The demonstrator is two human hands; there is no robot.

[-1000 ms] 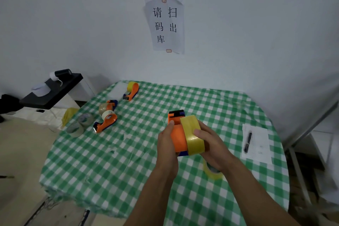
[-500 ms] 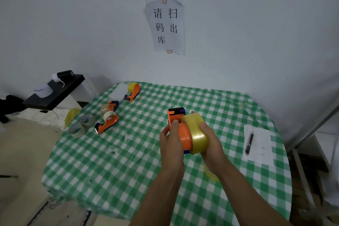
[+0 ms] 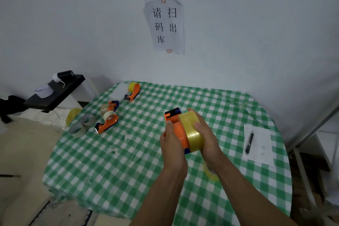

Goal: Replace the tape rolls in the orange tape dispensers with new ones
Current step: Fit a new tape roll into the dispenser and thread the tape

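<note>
Above the middle of the checked table I hold an orange tape dispenser point(image 3: 177, 130) with a black and blue head. My left hand point(image 3: 171, 145) grips its orange body from the left. My right hand point(image 3: 205, 135) wraps a thick yellow tape roll point(image 3: 191, 132) that sits against the dispenser's right side. Three more orange dispensers lie at the far left: one with a yellow roll point(image 3: 132, 91), one with a clear roll point(image 3: 109, 107), one with a white core point(image 3: 107, 122).
Two worn grey rolls point(image 3: 81, 124) lie at the table's left edge. A thin yellow roll point(image 3: 211, 172) lies flat under my right forearm. A paper sheet point(image 3: 257, 144) with a black marker point(image 3: 249, 143) is at the right. A black side table point(image 3: 55, 91) stands left.
Both hands have lifted the dispenser and roll a little and tilted them; my right hand has shifted from the roll's front to cup its far side, pressing it against the dispenser.
</note>
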